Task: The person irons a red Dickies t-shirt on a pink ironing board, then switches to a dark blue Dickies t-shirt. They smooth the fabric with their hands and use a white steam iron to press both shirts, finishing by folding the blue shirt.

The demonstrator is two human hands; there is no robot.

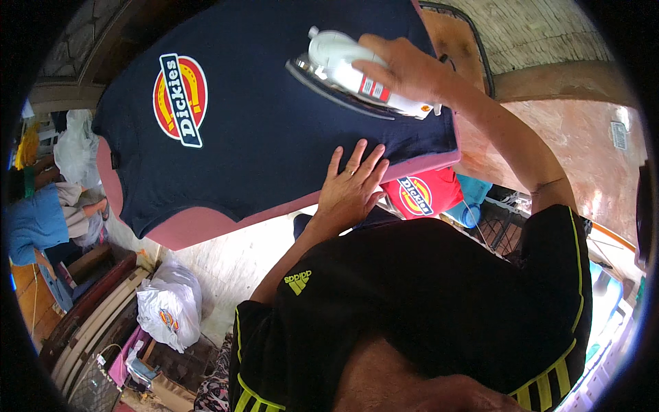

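Note:
A dark navy T-shirt [268, 137] with a red, yellow and white printed badge lies spread over a pink ironing board [199, 230]. My right hand [405, 69] is closed round the handle of a white clothes iron [343, 62], over the shirt's right part. The iron's soleplate edge shows tilted; whether it touches the cloth I cannot tell. Flat near the shirt's front edge rests my left hand [352, 184], fingers spread, a ring on one finger. Below that edge hangs or lies a red cloth [439, 193] with a similar badge, partly hidden by the board.
At the left, another person in a blue top [38, 223] is near a clear plastic bag [77, 147]. A white plastic bag [171, 305] sits on the floor beside stacked boards [96, 323]. A dark-framed brown chair [456, 41] stands beyond the board's right end.

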